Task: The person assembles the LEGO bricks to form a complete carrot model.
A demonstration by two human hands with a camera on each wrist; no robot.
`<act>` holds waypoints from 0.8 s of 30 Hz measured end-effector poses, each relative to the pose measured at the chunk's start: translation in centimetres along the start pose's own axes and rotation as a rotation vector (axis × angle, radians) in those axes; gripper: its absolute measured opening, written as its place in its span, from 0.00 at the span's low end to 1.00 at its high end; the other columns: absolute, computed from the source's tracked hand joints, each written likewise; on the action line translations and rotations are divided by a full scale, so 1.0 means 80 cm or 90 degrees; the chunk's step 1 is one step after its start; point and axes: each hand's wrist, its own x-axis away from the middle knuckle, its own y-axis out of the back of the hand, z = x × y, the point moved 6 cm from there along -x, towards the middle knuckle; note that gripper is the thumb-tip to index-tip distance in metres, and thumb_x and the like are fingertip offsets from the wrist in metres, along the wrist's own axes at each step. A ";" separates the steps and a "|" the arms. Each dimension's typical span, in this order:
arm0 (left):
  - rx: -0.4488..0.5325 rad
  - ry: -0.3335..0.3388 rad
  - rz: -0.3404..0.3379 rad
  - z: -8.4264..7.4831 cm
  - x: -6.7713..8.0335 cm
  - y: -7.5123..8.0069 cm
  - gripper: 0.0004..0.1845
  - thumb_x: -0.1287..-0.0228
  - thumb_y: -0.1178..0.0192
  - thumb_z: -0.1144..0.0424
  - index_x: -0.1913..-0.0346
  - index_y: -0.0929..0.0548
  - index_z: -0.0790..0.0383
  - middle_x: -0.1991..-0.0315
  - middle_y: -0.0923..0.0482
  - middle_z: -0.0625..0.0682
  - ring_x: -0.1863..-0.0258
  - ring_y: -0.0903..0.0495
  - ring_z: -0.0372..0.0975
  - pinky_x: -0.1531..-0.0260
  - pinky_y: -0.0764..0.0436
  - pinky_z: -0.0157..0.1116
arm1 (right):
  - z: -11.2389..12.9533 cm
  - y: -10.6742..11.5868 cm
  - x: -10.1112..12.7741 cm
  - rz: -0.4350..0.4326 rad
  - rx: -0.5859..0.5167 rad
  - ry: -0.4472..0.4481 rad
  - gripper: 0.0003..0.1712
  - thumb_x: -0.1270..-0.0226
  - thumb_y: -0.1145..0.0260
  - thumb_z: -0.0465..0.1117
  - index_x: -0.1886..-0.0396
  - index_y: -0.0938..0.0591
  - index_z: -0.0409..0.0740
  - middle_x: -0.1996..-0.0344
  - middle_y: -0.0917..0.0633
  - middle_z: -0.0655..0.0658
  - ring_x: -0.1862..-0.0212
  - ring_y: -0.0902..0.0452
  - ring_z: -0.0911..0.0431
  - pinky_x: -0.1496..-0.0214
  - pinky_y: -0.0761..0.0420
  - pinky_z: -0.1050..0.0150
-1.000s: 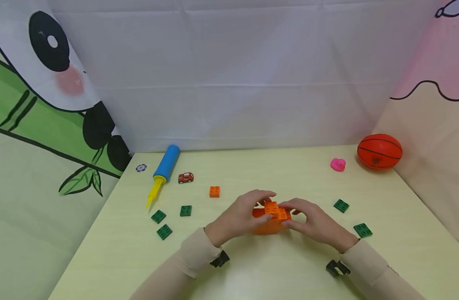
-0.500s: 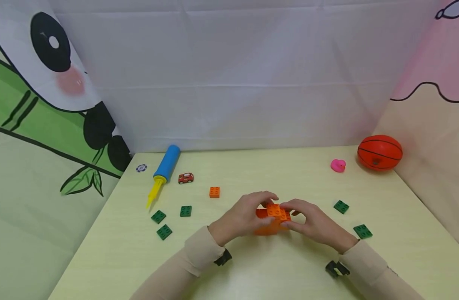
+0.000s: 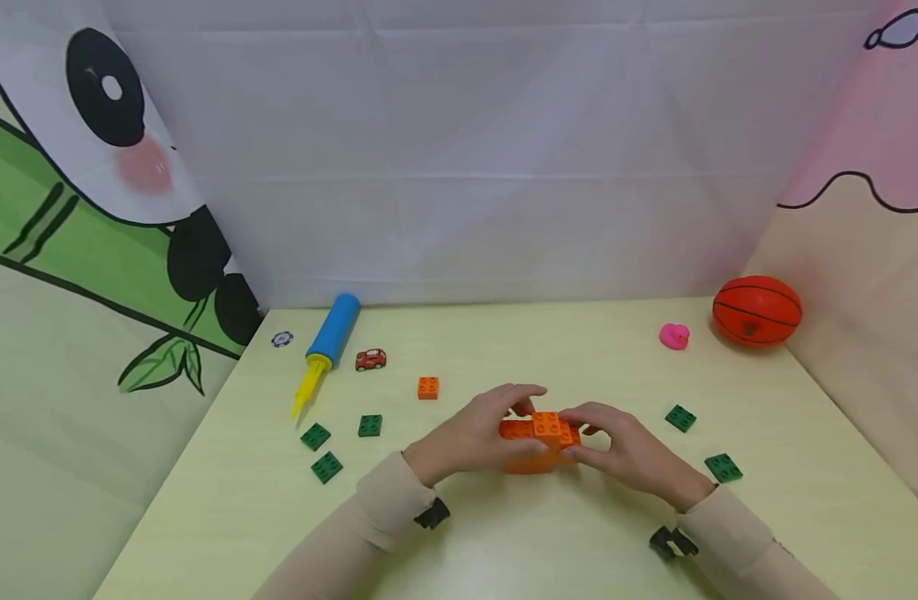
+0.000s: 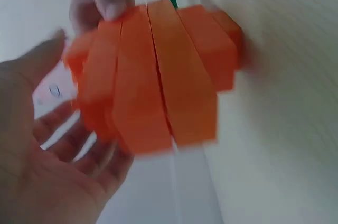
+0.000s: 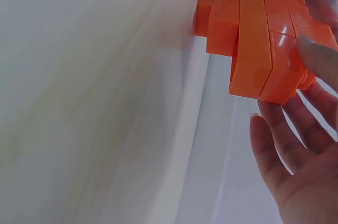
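An orange toy-brick build [image 3: 546, 427] of several joined bricks stands on the table between the two hands. My right hand [image 3: 634, 454] holds its right end, thumb on the near face and fingers on the far side, as the right wrist view shows on the brick build [image 5: 252, 34]. Around the left part of the build, my left hand [image 3: 477, 433] is spread, with the thumb in front and the fingers behind. The left wrist view is blurred; there the left thumb [image 4: 45, 57] stands clear of the build [image 4: 140, 81].
A loose orange brick [image 3: 428, 388] and green bricks [image 3: 370, 426] lie left; more green bricks [image 3: 680, 418] lie right. Farther back are a blue-yellow hand pump [image 3: 333, 329], red toy car [image 3: 371, 359], round chip [image 3: 282, 339], pink rubber duck [image 3: 674, 337] and red ball [image 3: 757, 311].
My left hand first shifts slightly right, then back left, uncovering more of the build's left part. The right hand stays nearly in place. The head view tilts slightly.
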 end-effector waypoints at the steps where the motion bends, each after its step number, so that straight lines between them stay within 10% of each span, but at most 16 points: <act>1: 0.021 0.012 -0.009 0.012 0.003 0.006 0.36 0.37 0.32 0.46 0.29 0.31 0.48 0.48 0.23 0.47 0.47 0.24 0.40 0.42 0.23 0.39 | 0.001 0.001 0.000 -0.003 0.000 0.006 0.29 0.35 0.30 0.55 0.37 0.21 0.53 0.48 0.18 0.58 0.48 0.23 0.61 0.45 0.18 0.53; 5: 0.047 0.072 -0.074 0.067 0.013 0.044 0.34 0.38 0.32 0.45 0.31 0.28 0.51 0.46 0.21 0.55 0.44 0.24 0.49 0.40 0.25 0.49 | 0.002 0.004 0.000 -0.010 0.002 0.015 0.29 0.35 0.30 0.55 0.37 0.21 0.52 0.48 0.18 0.59 0.47 0.23 0.61 0.45 0.18 0.55; 12: -0.188 0.218 -0.096 0.147 0.027 0.091 0.28 0.36 0.32 0.63 0.34 0.26 0.62 0.38 0.24 0.59 0.39 0.26 0.51 0.36 0.27 0.49 | 0.001 0.002 -0.001 -0.004 0.000 0.009 0.28 0.35 0.30 0.54 0.37 0.21 0.52 0.47 0.18 0.58 0.47 0.23 0.61 0.44 0.18 0.57; 24: -0.177 0.276 -0.019 0.169 0.028 0.086 0.25 0.40 0.31 0.69 0.39 0.21 0.62 0.43 0.20 0.55 0.48 0.24 0.47 0.39 0.25 0.46 | 0.001 0.001 0.001 0.002 0.001 0.004 0.29 0.35 0.30 0.53 0.36 0.22 0.51 0.46 0.19 0.57 0.47 0.23 0.61 0.44 0.18 0.58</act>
